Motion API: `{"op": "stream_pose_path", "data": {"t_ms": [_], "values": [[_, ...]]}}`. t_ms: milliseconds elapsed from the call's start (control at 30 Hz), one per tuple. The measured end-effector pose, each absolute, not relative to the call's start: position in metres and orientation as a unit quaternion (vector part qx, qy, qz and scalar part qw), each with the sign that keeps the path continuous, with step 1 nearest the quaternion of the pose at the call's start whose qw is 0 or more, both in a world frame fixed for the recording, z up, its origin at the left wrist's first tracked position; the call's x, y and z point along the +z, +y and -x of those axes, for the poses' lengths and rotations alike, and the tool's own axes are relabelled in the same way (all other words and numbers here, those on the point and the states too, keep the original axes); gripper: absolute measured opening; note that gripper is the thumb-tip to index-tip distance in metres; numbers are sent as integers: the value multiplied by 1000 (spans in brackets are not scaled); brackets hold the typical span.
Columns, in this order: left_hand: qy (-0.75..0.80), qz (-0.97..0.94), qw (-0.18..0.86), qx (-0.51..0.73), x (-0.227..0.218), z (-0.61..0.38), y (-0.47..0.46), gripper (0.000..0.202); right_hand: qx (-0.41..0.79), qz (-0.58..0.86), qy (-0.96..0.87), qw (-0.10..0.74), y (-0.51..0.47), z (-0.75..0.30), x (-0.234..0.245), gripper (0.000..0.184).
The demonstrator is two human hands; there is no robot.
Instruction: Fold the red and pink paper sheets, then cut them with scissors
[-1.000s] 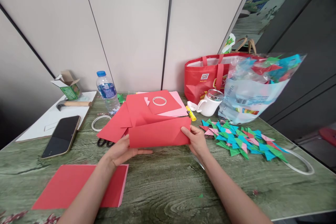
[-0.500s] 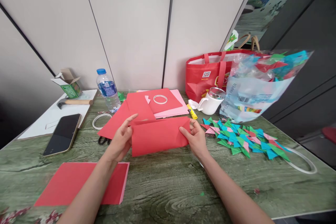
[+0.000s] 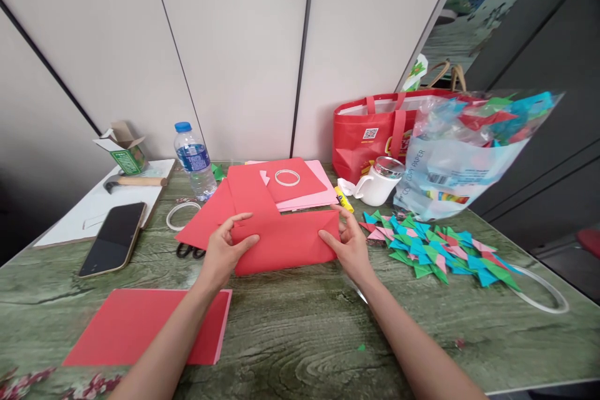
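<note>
Standing by, I am noting the red sheet (image 3: 285, 247) first: it is lying directly between the two hands, its long axis running left to right, its near face tilting toward the person. Neither hand is nearer; each is meeting one short end. The left hand (image 3: 222, 253) is clamping the left end, thumb pressing on the near face, index finger lying along the upper edge. The right hand (image 3: 352, 247) is pinching the right end, thumb in front, other fingers going behind. Whether the lower edge is touching the table (image 3: 300, 337), I cannot tell.

Count, by eye:
- Hands: two, both gripping the one sheet.
- Red-topped stack (image 3: 126, 325): one, lying front left, partly under the left forearm.
- Bottle (image 3: 194, 165): one, standing upright.
- Phone (image 3: 113, 239): one.
- Hammer (image 3: 140, 182): one.
- Carton (image 3: 126, 156): one, gaping open.
- Mug (image 3: 379, 182): one.
- Glue stick (image 3: 344, 200): one, lying just behind the right hand.
- Red bag (image 3: 349, 144): one, standing behind the mug.
- Clear bag (image 3: 452, 165): one, bulging with coloured pieces.
- Folded paper pieces (image 3: 431, 247): many, overlapping too much for counting.
</note>
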State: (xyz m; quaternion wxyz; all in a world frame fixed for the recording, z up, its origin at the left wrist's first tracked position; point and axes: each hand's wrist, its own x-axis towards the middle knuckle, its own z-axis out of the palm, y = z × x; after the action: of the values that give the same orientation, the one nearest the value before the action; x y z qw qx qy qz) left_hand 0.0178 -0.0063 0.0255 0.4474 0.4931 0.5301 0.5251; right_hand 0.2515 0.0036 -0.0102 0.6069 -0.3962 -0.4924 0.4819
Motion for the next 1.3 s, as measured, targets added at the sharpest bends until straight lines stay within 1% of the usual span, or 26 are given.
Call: {"op": "stream_pose_path", "data": {"t_ms": [33, 100, 200, 300, 367, 500, 733, 933, 1167, 1300], "values": [[541, -500, 429, 522, 25, -18, -6, 49, 495, 391, -494, 598, 4, -253, -9, 70], [538, -504, 433, 519, 25, -18, -6, 46, 509, 381, -499, 588, 4, -255, -7, 69], [523, -505, 465, 505, 28, -18, -7, 46, 477, 410, -521, 577, 4, -258, -7, 55], [554, -530, 406, 498, 29, -19, -8, 40, 444, 459, -518, 569, 4, -258, -11, 39], [568, -537, 360, 509, 29, -20, -8, 38, 459, 469, -496, 569, 4, -256, -15, 36], [552, -521, 363, 540, 29, -23, -9, 37, 472, 469, -477, 575, 4, -255, -18, 37], [508, -500, 454, 535, 26, -22, -10, 35, 447, 484, -470, 588, 5, -256, -18, 39], [501, -502, 436, 554, 25, -22, -10, 32, 461, 477, -466, 586, 4, -256, -17, 40], [500, -495, 426, 569, 28, -24, -13, 26, 415, 505, -487, 579, 3, -256, -18, 41], [495, -496, 422, 576, 28, -24, -13, 25, 415, 506, -488, 578, 4, -257, -18, 42]]}}
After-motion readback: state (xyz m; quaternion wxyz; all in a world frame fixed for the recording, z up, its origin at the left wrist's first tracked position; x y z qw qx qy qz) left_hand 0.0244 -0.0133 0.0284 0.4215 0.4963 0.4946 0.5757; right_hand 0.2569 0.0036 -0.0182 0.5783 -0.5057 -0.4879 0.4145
